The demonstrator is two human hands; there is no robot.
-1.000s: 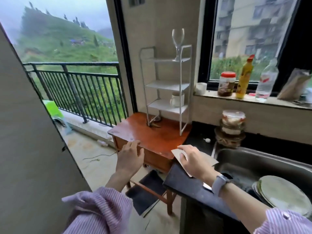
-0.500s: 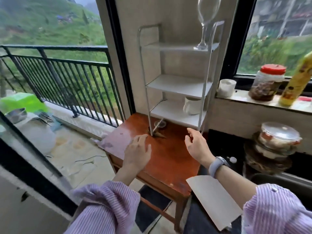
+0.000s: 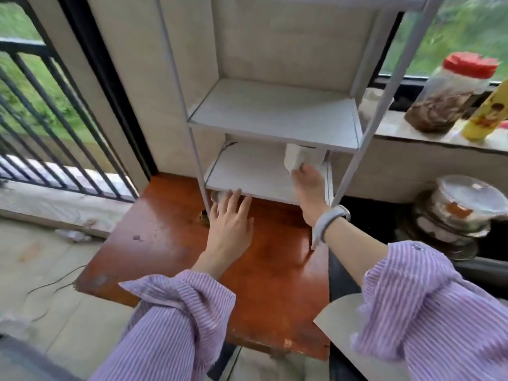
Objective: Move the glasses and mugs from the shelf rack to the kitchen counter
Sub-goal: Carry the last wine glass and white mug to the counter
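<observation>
Reaching into the white shelf rack [image 3: 275, 116], the right hand [image 3: 309, 185] closes its fingers on a white mug [image 3: 301, 158] standing at the right end of the lowest shelf. The left hand [image 3: 229, 224] hovers flat, fingers spread, over the wooden table [image 3: 269, 284] at the rack's front leg, holding nothing.

No legible text anywhere, yellow bottle [image 3: 488, 114] label (cartoon picture only) too blurred

One mug [image 3: 301, 158], one jar [image 3: 450, 94], two hands [image 3: 229, 225].
</observation>
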